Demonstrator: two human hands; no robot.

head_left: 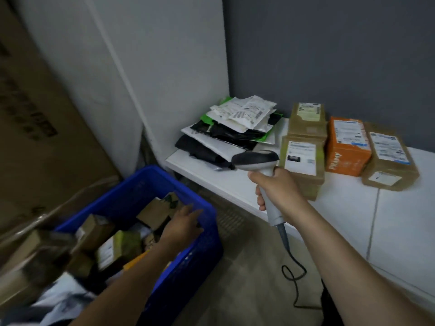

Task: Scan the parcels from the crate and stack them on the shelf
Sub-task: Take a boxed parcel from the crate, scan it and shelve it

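1. Already, mailers [235, 123] and boxes [303, 161] lie on the shelf [235, 184].
2. Several parcels [117, 250] wait in the crate [138, 184].
3. Left hand [186, 222] reaches in, fingers loosely straight, no grip visible; right hand [275, 191] fingers wrap the scanner [256, 161].

Blur swallows the edge-cropped brown cardboard boxes [28, 262], lower left. The white label [300, 157] on the brown carton [306, 182]: print unreadable. The black cable [284, 238] off the grey handheld scanner [256, 161] ducks under the right forearm [341, 252].
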